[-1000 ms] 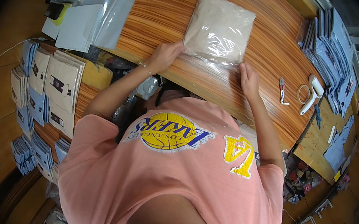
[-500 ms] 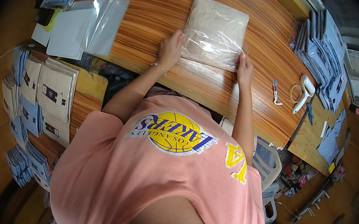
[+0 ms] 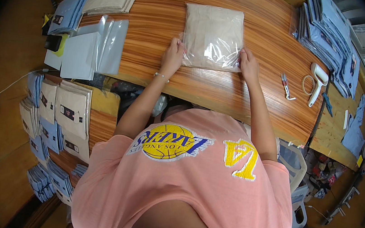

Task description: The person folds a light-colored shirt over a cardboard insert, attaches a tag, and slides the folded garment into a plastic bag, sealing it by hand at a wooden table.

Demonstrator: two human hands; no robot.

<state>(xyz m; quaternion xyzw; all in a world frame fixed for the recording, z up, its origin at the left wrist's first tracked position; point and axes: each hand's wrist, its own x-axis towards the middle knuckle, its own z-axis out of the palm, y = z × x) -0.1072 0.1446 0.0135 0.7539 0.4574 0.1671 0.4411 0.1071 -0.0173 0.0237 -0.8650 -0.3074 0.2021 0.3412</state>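
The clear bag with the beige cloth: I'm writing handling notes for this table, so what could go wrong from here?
The clear bag might crease or tear if the left hand and right hand, at its opposite sides, pull apart.
If slid rightward, it could snag on the small pointed tool lying uncovered on the table.
The uneven stack of blue bagged garments at the right might slip if bumped.

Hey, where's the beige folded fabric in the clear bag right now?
In the head view, the bagged beige fabric lies upper centre on the wood-grained table, between the left hand and the right hand, near its lower side edges.
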